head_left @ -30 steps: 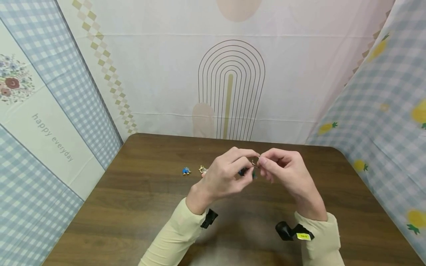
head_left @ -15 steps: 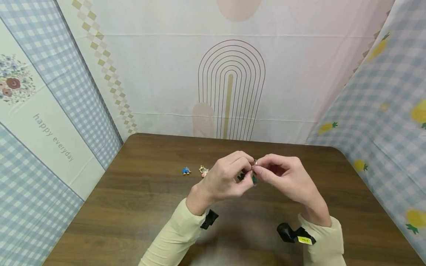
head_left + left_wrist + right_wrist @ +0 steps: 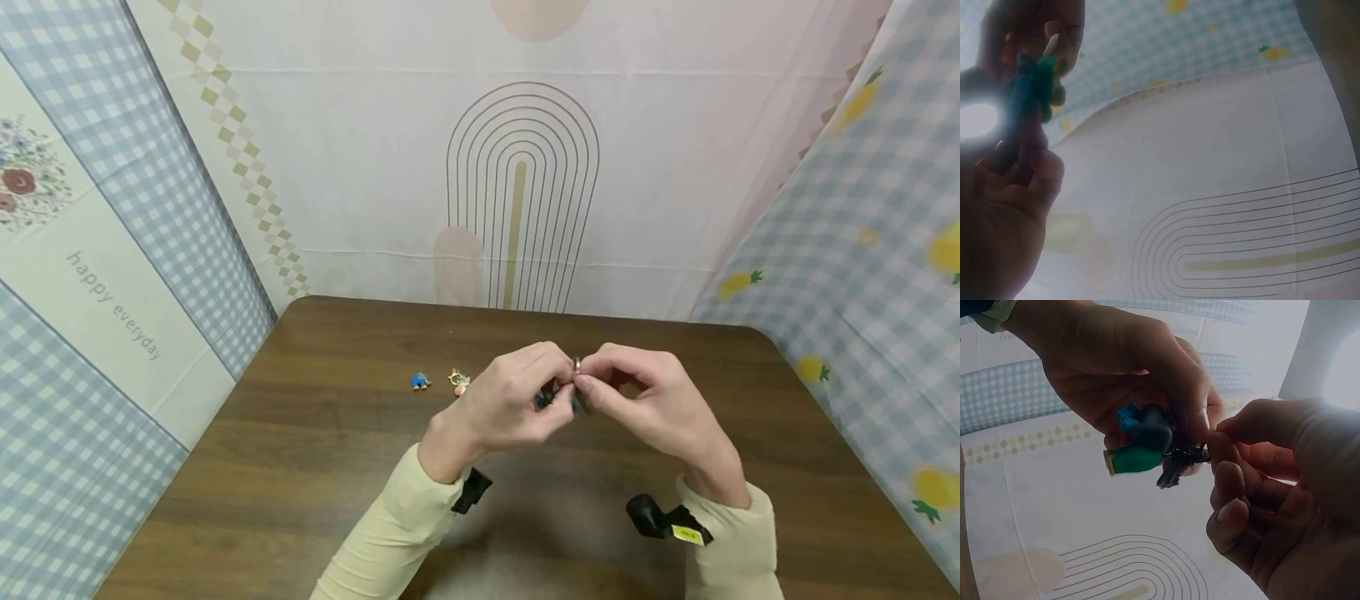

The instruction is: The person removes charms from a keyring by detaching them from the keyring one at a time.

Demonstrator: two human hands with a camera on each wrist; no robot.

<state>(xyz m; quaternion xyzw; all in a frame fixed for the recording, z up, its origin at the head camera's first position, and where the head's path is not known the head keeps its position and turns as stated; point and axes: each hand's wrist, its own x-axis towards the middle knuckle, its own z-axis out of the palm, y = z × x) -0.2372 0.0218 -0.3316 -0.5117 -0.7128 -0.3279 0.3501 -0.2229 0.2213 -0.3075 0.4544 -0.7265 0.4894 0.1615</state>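
Note:
Above the table, my left hand and right hand meet at a small metal ring. Thumb and index finger of the right hand pinch the ring. The left fingers hold a keychain by its metal fittings, close to that ring. Its charms hang below the left fingers: a green piece with a yellow edge, a dark rounded piece, a blue piece and a black piece. In the left wrist view, the green charm shows between the hands. Fingers hide how ring and fittings join.
A small blue charm lies on the brown wooden table, left of the hands. Beside it is another charm with a gold clasp, partly covered by the left hand. Patterned cloths hang behind the table and at both sides.
The right hand has shifted slightly, and its fingertips have closed in on the left fingertips. The metal ring now stands upright between them. The left hand has barely moved.

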